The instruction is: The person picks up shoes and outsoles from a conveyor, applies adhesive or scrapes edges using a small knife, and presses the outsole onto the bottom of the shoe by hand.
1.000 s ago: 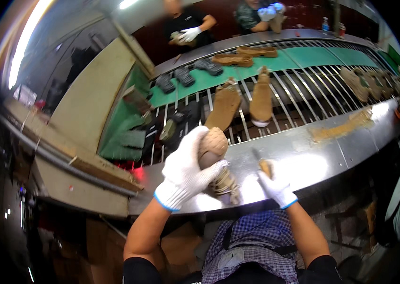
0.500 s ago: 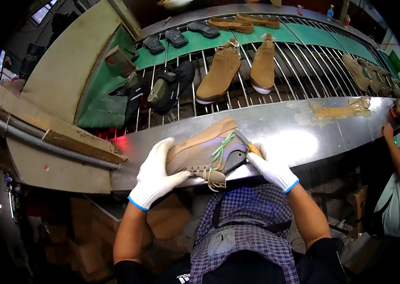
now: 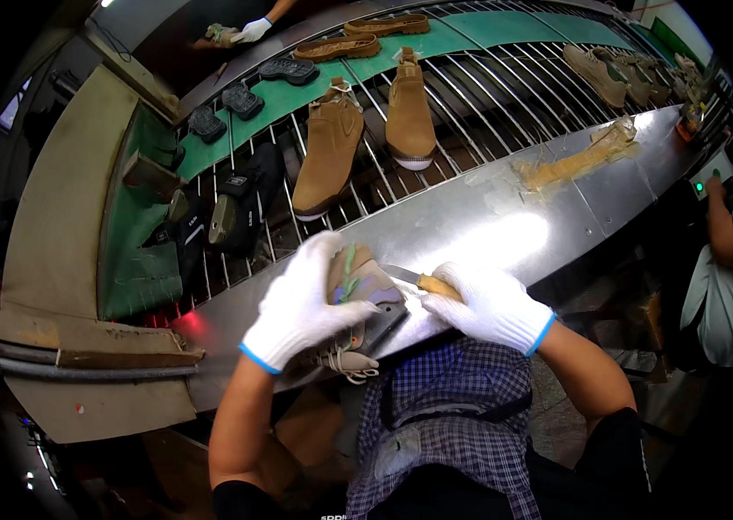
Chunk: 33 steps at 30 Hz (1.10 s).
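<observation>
A beige and lilac sneaker with a green lace lies at the near edge of the metal counter. My left hand, in a white knit glove, wraps over it with the thumb across its side and hides much of the shoe. A pale lace hangs from its lower part. My right hand, gloved too, grips the wooden handle of a knife. The knife's narrow blade points left, close to the sneaker; whether it touches cannot be told.
Beyond the metal ledge runs a rack of metal rods carrying tan boots, black shoes and loose soles. More shoes stand far right. One person's gloved hand is at the top; another person's arm is at right.
My left hand has shifted from the sneaker's left end to over its middle, and the sneaker looks turned. The knife has swung to point left. The whole view has rotated.
</observation>
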{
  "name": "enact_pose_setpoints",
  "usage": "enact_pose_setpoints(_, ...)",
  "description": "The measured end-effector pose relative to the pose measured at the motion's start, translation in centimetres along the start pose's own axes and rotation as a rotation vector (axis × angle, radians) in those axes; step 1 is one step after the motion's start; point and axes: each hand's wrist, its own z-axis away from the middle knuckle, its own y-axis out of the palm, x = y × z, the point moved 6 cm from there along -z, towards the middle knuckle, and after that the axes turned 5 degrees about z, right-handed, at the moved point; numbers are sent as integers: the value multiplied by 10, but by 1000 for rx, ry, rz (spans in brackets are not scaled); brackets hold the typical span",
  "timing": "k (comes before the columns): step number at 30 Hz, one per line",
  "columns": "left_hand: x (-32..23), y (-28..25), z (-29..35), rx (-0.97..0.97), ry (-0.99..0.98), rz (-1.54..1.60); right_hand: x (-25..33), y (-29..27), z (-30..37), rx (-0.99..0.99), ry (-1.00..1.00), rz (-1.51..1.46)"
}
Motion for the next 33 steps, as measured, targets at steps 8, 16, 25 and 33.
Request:
enact_pose_setpoints(8, -3, 36, -24, 106, -134, -205, -4, 25, -47, 87, -19, -312)
enact_pose_setpoints(16, -7, 40, -21, 1, -145, -237, -10, 70, -88, 77, 56, -650)
enact_pose_setpoints(25, -11, 41, -7, -172, 42, -224, 38, 43, -31, -116, -120, -26)
enact_pose_setpoints(33, -4, 42, -3, -82, 18, -255, 26, 34, -4, 87, -19, -171)
